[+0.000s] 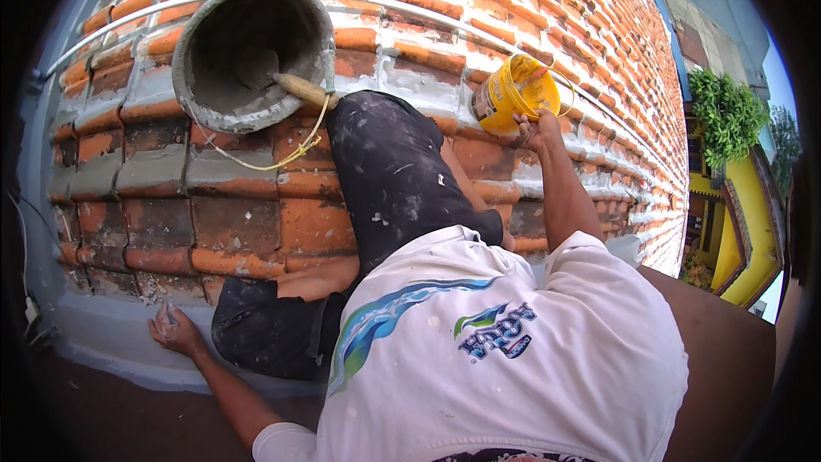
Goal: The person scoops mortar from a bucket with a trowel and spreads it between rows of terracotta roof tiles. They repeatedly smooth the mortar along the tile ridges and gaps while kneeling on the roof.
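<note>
My right hand [540, 132] grips the rim of a small yellow plastic bucket [491, 107], which is tilted on the roof tiles. Its inside is smeared, and an object I cannot make out lies in it. At the lower left, my left hand [176, 331] is low by the grey roof edge, fingers curled around something greyish, beside loose grey crumbs [158, 293]. A large grey bucket [183, 85] lies tipped toward me at the upper left, with mortar inside. The wooden handle of a trowel [299, 88] sticks out over its rim.
Orange clay tiles [316, 227] with grey mortar patches slope around me. A white pipe [410, 10] crosses them behind both buckets. A yellow cord handle [295, 154] hangs off the grey bucket near my knee. At right are a leafy tree [727, 115] and a yellow building [746, 227].
</note>
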Tool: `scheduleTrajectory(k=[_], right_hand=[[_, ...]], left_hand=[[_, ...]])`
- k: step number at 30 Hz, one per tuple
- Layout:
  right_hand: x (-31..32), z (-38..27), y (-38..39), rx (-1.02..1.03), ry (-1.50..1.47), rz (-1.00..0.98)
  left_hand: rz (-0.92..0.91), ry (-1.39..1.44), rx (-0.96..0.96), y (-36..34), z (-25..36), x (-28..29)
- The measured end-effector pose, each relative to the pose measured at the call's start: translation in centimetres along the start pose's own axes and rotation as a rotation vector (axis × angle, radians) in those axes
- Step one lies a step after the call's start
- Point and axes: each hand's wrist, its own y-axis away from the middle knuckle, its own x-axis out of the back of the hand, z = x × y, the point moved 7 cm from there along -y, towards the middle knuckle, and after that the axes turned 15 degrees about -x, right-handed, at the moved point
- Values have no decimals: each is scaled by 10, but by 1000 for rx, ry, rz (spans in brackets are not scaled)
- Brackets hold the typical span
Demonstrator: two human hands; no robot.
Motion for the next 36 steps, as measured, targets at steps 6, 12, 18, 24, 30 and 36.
scheduleTrajectory(k=[6, 12, 18, 24, 30, 36], right_hand=[[-2, -10, 2, -91, 87, 42], [-12, -3, 30, -45, 118, 62], [-36, 23, 51, 224, 713, 312], [-175, 115, 41, 1031, 1854, 201], [-230, 133, 15, 1043, 2062, 54], [-246, 77, -25, 705, 1749, 387]], left_hand=[[-23, -46, 69, 2, 4, -1], [69, 6, 14, 6, 5, 0], [47, -16, 44, 9, 6, -4], [-44, -88, 66, 6, 10, -3], [-75, -56, 70, 11, 10, -2], [-113, -129, 72, 9, 19, 1]])
